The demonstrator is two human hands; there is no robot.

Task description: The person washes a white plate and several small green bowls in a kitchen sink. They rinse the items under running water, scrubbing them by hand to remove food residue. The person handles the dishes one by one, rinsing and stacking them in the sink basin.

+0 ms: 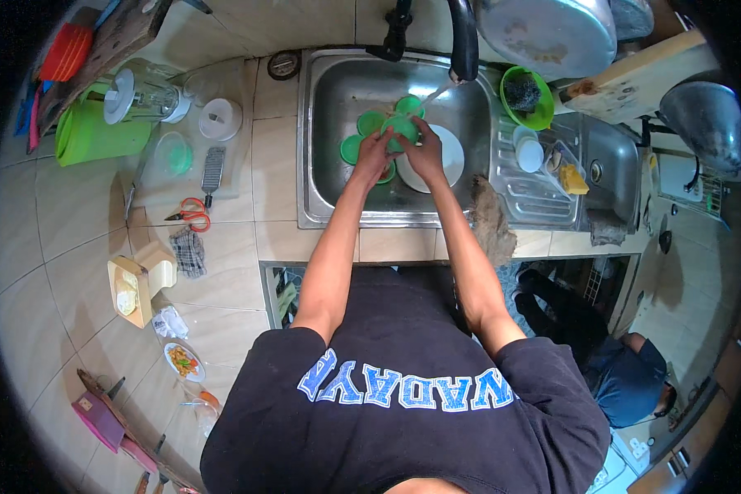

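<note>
Both my hands hold a small green bowl (pixel 401 133) over the steel sink basin (pixel 336 80). My left hand (pixel 375 154) grips its left side, and my right hand (pixel 425 154) its right side. Water runs from the black faucet (pixel 463 46) close to the bowl's upper right. Several other green bowls lie in the basin behind and to the left, one of them a green bowl (pixel 351 149) near my left wrist. A round white plate (pixel 447 157) lies on the basin floor, partly under my right hand.
Right of the basin, a green bowl (pixel 546 111) holds a dark scouring pad (pixel 522 92). A brown rag (pixel 493 222) hangs over the sink's front edge. Orange-handled scissors (pixel 194 215) and a grater (pixel 213 170) lie on the left counter. A person (pixel 630 376) is at the lower right.
</note>
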